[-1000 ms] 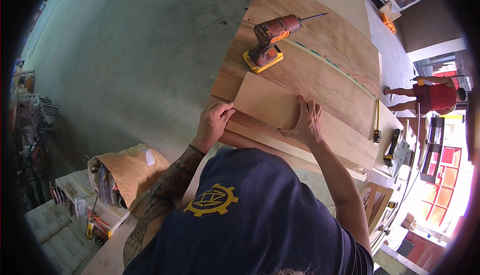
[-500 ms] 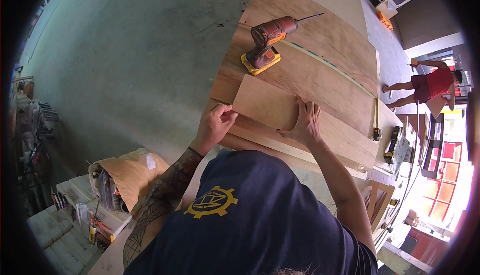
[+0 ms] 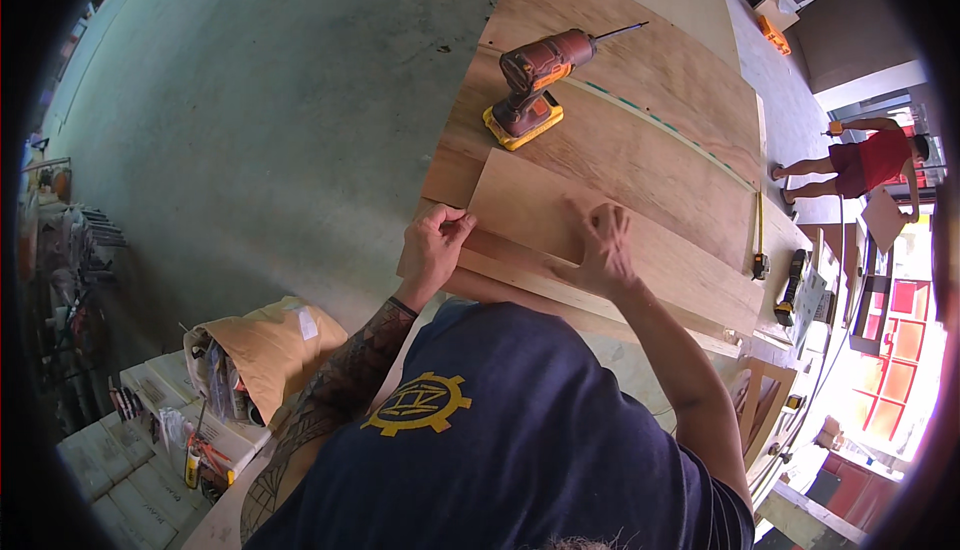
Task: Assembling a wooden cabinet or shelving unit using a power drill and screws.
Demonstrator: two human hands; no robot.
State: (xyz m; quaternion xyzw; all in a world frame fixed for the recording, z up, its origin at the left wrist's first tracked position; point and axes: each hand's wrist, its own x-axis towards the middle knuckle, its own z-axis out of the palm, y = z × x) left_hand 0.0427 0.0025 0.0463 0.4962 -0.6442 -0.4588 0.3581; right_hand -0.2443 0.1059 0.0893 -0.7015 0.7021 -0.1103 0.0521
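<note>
A small rectangular plywood panel point(image 3: 527, 197) lies on a larger wooden sheet just ahead of me. At its near left corner my left hand point(image 3: 436, 242) is closed in a pinch; whatever sits between thumb and fingers is too small or hidden to make out. My right hand point(image 3: 605, 252) is over the panel's right end, thumb apart from the fingers, partly smeared by motion. A cordless drill point(image 3: 535, 85) with a long bit stands on its yellow battery beyond the panel, its bit pointing right.
The large plywood sheet point(image 3: 640, 80) carries a pale strip with green marks. At its right edge are a tape measure point(image 3: 760, 266) and another yellow-black tool point(image 3: 791, 288). A paper bag point(image 3: 270, 345) and pliers point(image 3: 207, 458) sit on boxes at left. A person in red point(image 3: 872, 165) stands far right.
My right hand has loosened from the panel's right end, its fingers shifting. The left hand stays pinched at the corner. The far person has lowered the arm holding a board.
</note>
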